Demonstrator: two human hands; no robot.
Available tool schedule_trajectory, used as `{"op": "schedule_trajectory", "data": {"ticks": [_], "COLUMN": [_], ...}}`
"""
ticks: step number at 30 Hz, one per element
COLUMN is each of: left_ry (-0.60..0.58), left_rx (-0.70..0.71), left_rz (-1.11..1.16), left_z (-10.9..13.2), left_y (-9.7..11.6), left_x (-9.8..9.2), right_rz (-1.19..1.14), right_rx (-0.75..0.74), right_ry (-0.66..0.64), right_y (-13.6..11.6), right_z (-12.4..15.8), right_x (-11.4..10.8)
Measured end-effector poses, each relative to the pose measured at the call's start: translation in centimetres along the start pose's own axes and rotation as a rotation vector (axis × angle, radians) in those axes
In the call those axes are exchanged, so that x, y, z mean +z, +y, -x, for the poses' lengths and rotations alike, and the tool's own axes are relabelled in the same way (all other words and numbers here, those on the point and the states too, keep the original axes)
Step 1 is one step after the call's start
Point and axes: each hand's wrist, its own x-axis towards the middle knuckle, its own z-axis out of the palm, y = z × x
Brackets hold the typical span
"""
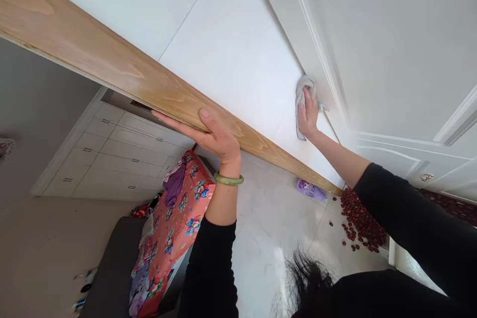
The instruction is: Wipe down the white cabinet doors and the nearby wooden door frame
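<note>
A light grey cloth (307,82) is bunched under my right hand (309,114), pressed on the white tiled surface (238,54) close to the white panelled door (391,49). My fingers curl over the cloth and part of it hangs out past the palm. My left hand (214,134) rests against the long wooden edge (160,84), with its thumb on the wood's face and its fingers stretched along the lower side. A green bangle (229,179) circles my left wrist. Nothing else is in that hand.
On the floor stands a purple detergent bottle (311,189), near a pile of dark red fruit (363,223) with several pieces scattered around. A bed with a coral floral cover (179,213) and heaped clothes is at lower left, below white drawers (126,144). A gold handle (427,177) sticks out at right.
</note>
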Motion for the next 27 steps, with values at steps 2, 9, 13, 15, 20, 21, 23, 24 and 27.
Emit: {"op": "schedule_trajectory", "data": {"ticks": [2,9,13,15,20,21,23,24,27], "left_ry": [-0.042,0.104,0.170,0.158,-0.031,-0.050,-0.054,-0.046,-0.048], "left_rx": [0.006,0.122,0.172,0.132,0.022,0.012,0.003,0.003,0.012], "left_rz": [-0.033,-0.202,-0.115,-0.141,-0.117,-0.097,-0.063,-0.049,-0.014], "left_z": [-0.1,0.8,0.9,0.8,0.5,0.4,0.4,0.3,0.2], "left_y": [-0.3,0.3,0.2,-0.1,-0.5,-0.5,-0.5,-0.5,-0.6], "left_x": [0.0,-0.3,0.1,0.2,-0.1,-0.2,-0.3,-0.2,-0.2], "right_rz": [-0.025,-0.044,-0.039,-0.061,-0.143,-0.143,-0.098,-0.043,0.247], "right_rx": [0.141,0.175,0.221,0.210,0.050,0.012,-0.030,-0.018,0.236], "right_ry": [0.014,0.007,0.028,-0.015,-0.157,-0.178,-0.211,-0.231,-0.375], "right_y": [0.4,-4.3,-6.2,-7.5,-10.8,-10.8,-10.1,-9.5,-6.8], "right_z": [3.3,-0.8,-1.8,2.2,13.7,14.4,14.5,14.4,15.6], "right_x": [-0.2,2.5,2.8,1.9,-0.5,-0.9,-1.9,-2.6,-5.9]}}
